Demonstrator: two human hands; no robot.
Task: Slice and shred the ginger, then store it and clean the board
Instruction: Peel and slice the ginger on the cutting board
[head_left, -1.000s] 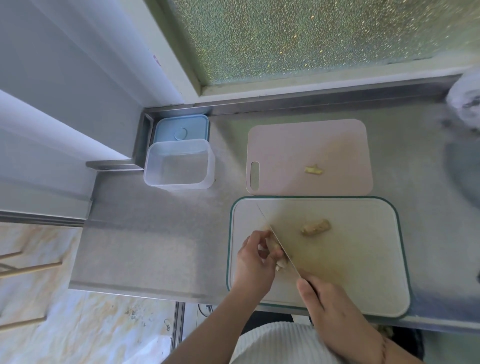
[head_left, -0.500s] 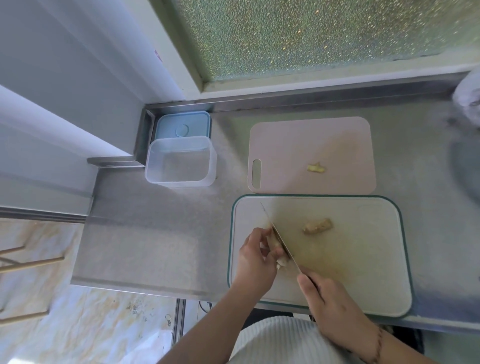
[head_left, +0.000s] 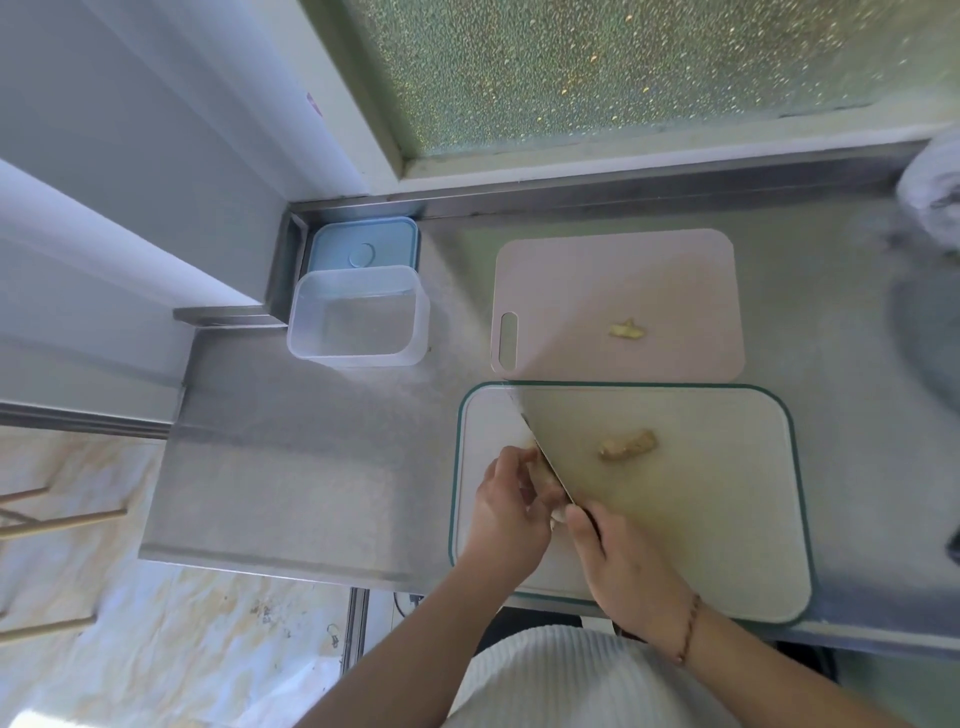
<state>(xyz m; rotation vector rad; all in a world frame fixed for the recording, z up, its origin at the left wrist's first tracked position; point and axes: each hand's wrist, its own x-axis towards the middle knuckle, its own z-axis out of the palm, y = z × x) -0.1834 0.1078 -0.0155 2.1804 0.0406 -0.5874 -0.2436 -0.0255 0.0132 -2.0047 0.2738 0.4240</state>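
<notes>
On the white green-rimmed cutting board (head_left: 727, 519) my left hand (head_left: 506, 512) holds a piece of ginger (head_left: 545, 480) against the board, fingers curled over it. My right hand (head_left: 618, 564) grips the handle of a knife (head_left: 535, 441), index finger along the spine; its blade stands on edge against the ginger. A second ginger piece (head_left: 627, 445) lies loose at the board's middle. A small ginger scrap (head_left: 627, 330) sits on the pink board (head_left: 597, 280) behind.
A clear plastic container (head_left: 358, 317) stands at the back left of the steel counter (head_left: 291, 483), its blue lid (head_left: 363, 249) behind it in the corner. A white bag (head_left: 932, 187) is at the far right. The counter's left edge drops to the floor.
The knife blade has shifted slightly along the ginger under my left hand's fingers. Both hands stay in nearly the same place.
</notes>
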